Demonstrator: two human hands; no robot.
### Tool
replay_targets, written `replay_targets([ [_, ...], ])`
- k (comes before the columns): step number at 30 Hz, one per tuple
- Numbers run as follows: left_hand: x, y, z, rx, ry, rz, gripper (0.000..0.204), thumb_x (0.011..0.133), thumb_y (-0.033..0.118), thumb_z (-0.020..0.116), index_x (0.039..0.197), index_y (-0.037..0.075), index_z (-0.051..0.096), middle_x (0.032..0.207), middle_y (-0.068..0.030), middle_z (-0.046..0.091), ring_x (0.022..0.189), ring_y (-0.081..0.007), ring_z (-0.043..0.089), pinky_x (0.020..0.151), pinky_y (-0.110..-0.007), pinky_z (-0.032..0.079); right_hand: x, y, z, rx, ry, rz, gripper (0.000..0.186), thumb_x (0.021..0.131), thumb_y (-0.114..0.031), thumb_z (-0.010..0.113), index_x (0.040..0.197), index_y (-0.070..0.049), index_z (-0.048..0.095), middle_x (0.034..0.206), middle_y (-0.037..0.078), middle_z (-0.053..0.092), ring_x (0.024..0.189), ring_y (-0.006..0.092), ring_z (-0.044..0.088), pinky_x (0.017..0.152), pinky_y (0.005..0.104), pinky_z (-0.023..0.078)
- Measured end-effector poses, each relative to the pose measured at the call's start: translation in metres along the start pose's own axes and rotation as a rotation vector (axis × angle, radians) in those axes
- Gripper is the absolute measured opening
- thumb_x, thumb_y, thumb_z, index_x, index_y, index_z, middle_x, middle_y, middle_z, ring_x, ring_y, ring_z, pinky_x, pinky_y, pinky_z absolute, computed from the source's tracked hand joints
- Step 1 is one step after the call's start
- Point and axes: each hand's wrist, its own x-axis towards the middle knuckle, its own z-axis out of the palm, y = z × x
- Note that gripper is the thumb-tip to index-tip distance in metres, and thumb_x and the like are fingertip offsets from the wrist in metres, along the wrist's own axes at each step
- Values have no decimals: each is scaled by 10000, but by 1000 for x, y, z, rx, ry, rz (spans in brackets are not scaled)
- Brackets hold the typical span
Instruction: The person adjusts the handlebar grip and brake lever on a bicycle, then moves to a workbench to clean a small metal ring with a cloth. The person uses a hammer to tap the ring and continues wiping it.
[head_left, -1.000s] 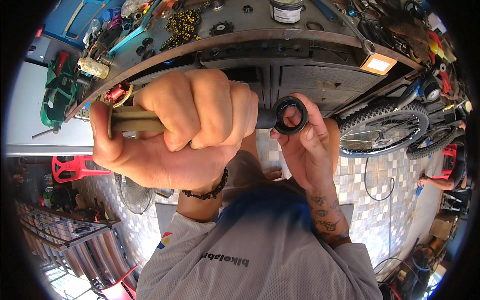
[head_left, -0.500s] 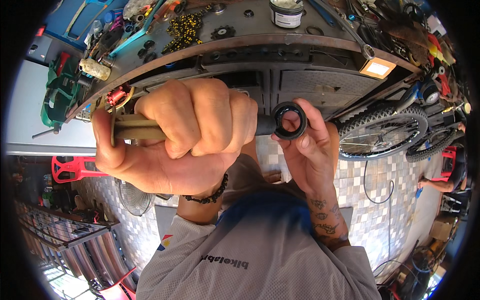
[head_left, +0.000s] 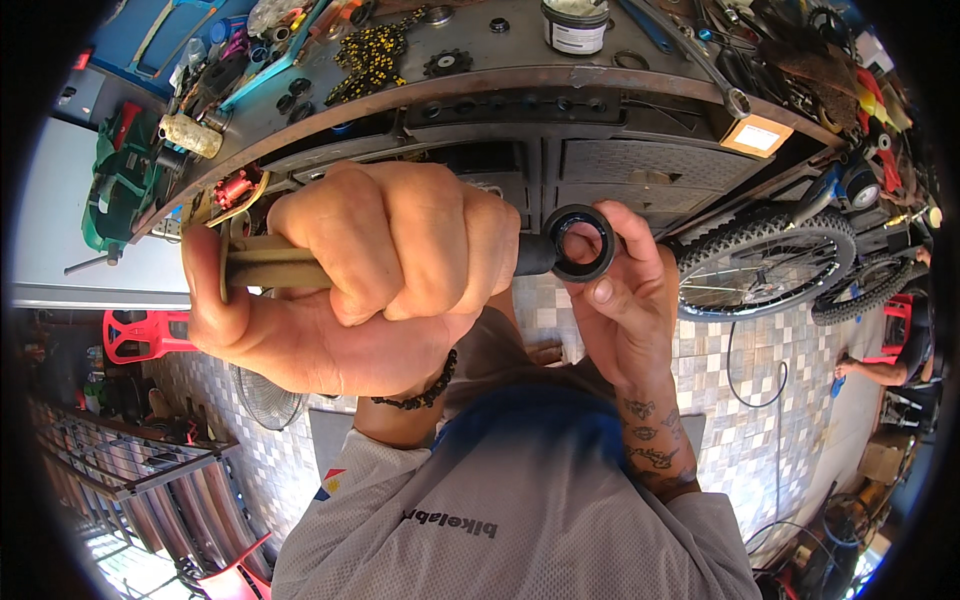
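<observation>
In the head view, my left hand (head_left: 360,270) is wrapped round a long brass-coloured tool (head_left: 260,262) with a flat end at the left and a dark, round section (head_left: 533,255) emerging at the right. A black ring-shaped part (head_left: 591,270) is pinched in my right hand (head_left: 630,310), its opening turned toward my eyes. The tool's dark section sits at the ring's left side; whether they touch, I cannot tell. The middle of the tool is hidden under my left fingers.
Ahead is a metal workbench (head_left: 460,85) with a tub (head_left: 575,32), wrench (head_left: 733,98), rope (head_left: 362,62) and several tools. Bike wheels (head_left: 765,268) stand right, near another person (head_left: 880,370). A red chair (head_left: 140,335) and fan (head_left: 265,395) are left.
Both hands and the parts they hold sit slightly lower in the picture, as does the bench. My grips look the same.
</observation>
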Motion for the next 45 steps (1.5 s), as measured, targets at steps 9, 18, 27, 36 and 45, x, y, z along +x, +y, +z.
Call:
replay_targets([
  [9, -2, 1, 0, -16, -7, 4, 590, 1046, 598, 360, 660, 153, 389, 601, -7, 404, 488, -157, 327, 547, -350, 301, 4, 1, -4, -3, -142, -78, 566, 893, 95, 731, 1411, -15, 532, 1381, 156, 611, 1297, 248, 614, 1117, 429, 531],
  [18, -3, 3, 2, -14, 8, -1, 594, 1046, 604, 357, 654, 159, 385, 592, -8, 407, 488, -158, 331, 552, -351, 308, 4, 2, -2, -49, -135, -123, 554, 896, 110, 717, 1397, -34, 528, 1433, 190, 577, 1334, 279, 596, 1139, 448, 516],
  [27, -1, 3, 2, -3, -24, -22, 589, 1046, 603, 380, 654, 163, 381, 593, -6, 411, 488, -158, 338, 552, -350, 314, 5, 0, 0, -44, -132, -115, 546, 886, 133, 708, 1371, -43, 529, 1456, 219, 547, 1348, 300, 586, 1148, 462, 511],
  [36, 0, 3, 5, 7, -20, -36, 589, 1049, 599, 373, 648, 167, 370, 585, -4, 408, 476, -160, 347, 544, -348, 324, 6, -1, 3, -85, -110, -121, 543, 876, 144, 705, 1356, -40, 532, 1453, 230, 540, 1333, 274, 592, 1137, 452, 523],
  [45, 4, -2, 6, -64, -51, -28, 558, 1056, 567, 379, 673, 161, 386, 635, -5, 420, 505, -160, 361, 558, -338, 337, 5, -1, 4, -24, -103, -79, 528, 887, 116, 712, 1365, -24, 535, 1434, 210, 560, 1305, 254, 602, 1130, 440, 518],
])
